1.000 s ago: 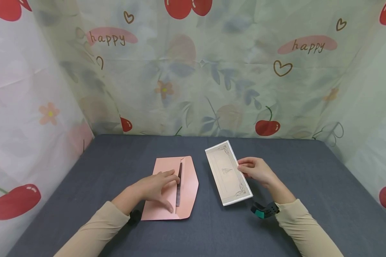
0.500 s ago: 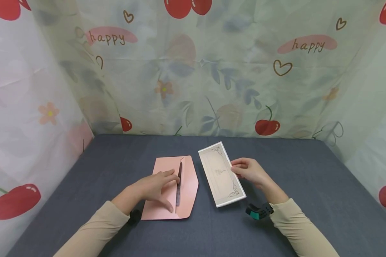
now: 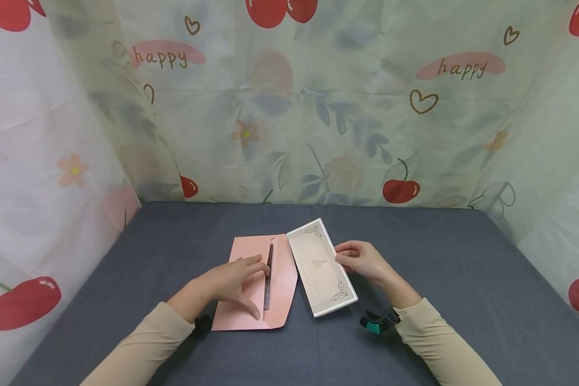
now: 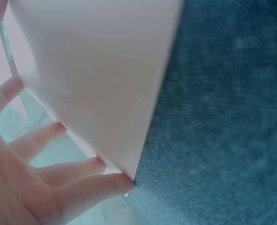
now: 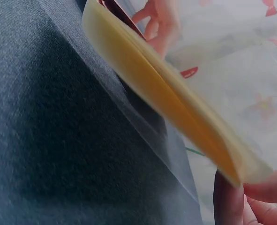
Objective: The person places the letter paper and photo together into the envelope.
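A pink envelope (image 3: 248, 245) lies on the table, its flap spread out to the right and a dark slit showing at its mouth. My left hand (image 3: 234, 281) rests over the envelope, fingers spread, with fingertips and thumb at the edge of the mouth. In the left wrist view the fingertips touch the envelope's edge (image 4: 96, 84). Between thumb and fingers my right hand (image 3: 364, 262) pinches the right long edge of a cream card (image 3: 313, 268) with ornate printed corners. The card leans at an angle and its left side overlaps the flap. Folded layers of the card (image 5: 171, 105) show in the right wrist view.
A dark grey cloth covers the table (image 3: 415, 241). Behind it hangs a patterned curtain (image 3: 289, 134) with cherries and the word happy, and more curtain closes off both sides. A black band (image 3: 380, 320) sits at the right wrist.
My right hand has carried the card leftward and slightly toward me, from beside the envelope to its flap. The left hand and the envelope have stayed in place.
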### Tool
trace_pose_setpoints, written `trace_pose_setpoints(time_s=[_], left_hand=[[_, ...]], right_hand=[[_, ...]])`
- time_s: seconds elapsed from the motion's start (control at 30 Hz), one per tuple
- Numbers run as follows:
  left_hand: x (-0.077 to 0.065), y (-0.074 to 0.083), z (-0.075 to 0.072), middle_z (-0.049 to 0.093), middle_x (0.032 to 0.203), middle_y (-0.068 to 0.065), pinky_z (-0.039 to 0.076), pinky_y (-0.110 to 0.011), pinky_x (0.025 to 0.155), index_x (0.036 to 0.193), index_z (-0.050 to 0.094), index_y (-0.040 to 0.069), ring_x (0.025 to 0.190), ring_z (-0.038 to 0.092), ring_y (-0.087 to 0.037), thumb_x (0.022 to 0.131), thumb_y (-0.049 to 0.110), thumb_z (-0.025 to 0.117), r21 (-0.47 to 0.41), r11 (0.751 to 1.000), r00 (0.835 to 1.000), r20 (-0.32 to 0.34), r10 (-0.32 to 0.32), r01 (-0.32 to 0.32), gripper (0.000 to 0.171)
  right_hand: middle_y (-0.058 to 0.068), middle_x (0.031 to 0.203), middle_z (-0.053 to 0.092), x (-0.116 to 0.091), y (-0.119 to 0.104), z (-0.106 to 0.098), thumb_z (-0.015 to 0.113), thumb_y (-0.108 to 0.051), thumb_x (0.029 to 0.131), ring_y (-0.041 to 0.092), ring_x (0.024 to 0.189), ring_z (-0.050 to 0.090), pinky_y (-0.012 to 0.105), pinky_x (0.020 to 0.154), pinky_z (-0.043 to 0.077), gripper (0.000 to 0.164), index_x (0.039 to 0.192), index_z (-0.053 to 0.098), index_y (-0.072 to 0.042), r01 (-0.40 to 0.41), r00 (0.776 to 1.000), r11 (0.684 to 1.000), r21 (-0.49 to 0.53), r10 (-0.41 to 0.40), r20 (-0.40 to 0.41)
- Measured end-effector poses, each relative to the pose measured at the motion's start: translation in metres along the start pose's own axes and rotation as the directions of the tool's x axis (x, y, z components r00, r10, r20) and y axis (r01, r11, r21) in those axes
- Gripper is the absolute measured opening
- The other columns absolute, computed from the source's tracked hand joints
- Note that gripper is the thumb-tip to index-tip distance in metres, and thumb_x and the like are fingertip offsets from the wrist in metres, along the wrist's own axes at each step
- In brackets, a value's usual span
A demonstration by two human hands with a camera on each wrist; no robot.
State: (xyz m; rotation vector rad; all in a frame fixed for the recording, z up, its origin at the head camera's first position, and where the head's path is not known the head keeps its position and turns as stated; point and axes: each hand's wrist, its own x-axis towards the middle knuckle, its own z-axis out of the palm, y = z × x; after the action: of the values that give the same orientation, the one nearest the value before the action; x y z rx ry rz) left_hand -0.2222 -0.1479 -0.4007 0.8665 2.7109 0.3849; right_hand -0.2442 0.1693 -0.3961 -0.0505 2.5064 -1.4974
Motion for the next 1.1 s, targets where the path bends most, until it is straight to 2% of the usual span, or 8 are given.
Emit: trace_pose_setpoints(time_s=[0.43, 1.1], left_hand=[[0.001, 0.001, -0.001, 0.029, 0.153, -0.011, 0.036, -0.058, 0.102, 0.12, 0.048, 0.029, 0.133, 0.033, -0.049, 0.056, 0.065, 0.076, 0.002, 1.0, 1.0, 0.009, -0.003, 0.003, 0.078], [0.0, 0.002, -0.001, 0.03, 0.152, -0.011, 0.035, -0.059, 0.102, 0.12, 0.048, 0.028, 0.133, 0.032, -0.049, 0.057, 0.065, 0.076, 0.003, 1.0, 1.0, 0.009, -0.003, 0.003, 0.078]], right_hand=[[0.017, 0.1, 0.067, 0.0, -0.001, 0.017, 0.061, -0.007, 0.088, 0.01, 0.076, 0.06, 0.027, 0.07, 0.054, 0.028, 0.112, 0.058, 0.005, 0.018, 0.999, 0.998, 0.053, -0.02, 0.036], [0.017, 0.097, 0.068, 0.005, 0.0, 0.034, 0.063, -0.004, 0.086, 0.009, 0.072, 0.061, 0.028, 0.069, 0.055, 0.028, 0.112, 0.058, 0.006, 0.004, 1.0, 0.997, 0.082, -0.006, 0.024]])
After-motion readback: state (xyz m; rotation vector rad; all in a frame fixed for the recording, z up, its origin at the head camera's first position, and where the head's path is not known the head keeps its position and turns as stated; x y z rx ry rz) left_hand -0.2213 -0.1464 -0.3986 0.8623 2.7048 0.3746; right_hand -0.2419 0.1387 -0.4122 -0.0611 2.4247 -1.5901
